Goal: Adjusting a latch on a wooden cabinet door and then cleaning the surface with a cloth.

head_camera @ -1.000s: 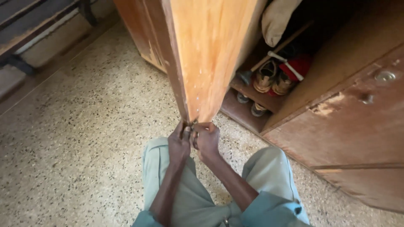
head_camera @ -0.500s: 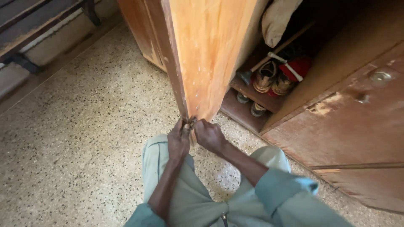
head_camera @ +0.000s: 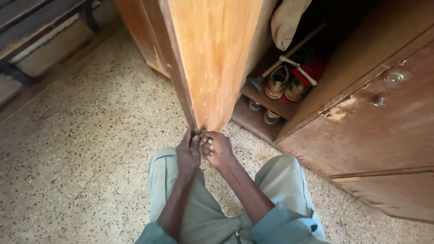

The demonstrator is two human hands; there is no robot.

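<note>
An open wooden cupboard door (head_camera: 217, 58) stands edge-on in front of me. My left hand (head_camera: 189, 152) and my right hand (head_camera: 219, 149) meet at its lower corner, just above the floor. The fingertips of both hands are pinched around a small metal fitting (head_camera: 202, 134) under the door's bottom edge. The fitting is mostly hidden by my fingers. I am crouched, with my knees in light green trousers (head_camera: 285, 180) on either side of my arms.
Behind the door, low cupboard shelves hold several shoes (head_camera: 278, 83), a red item (head_camera: 312, 70), a wooden stick and a hanging cloth bag (head_camera: 289, 20). To the right is a closed, scuffed door with a round lock (head_camera: 393, 77). The floor is speckled terrazzo (head_camera: 81, 149). A bench stands far left.
Both hands have stayed at the door's lower corner. My right elbow and sleeve have shifted slightly, and the view has barely moved.
</note>
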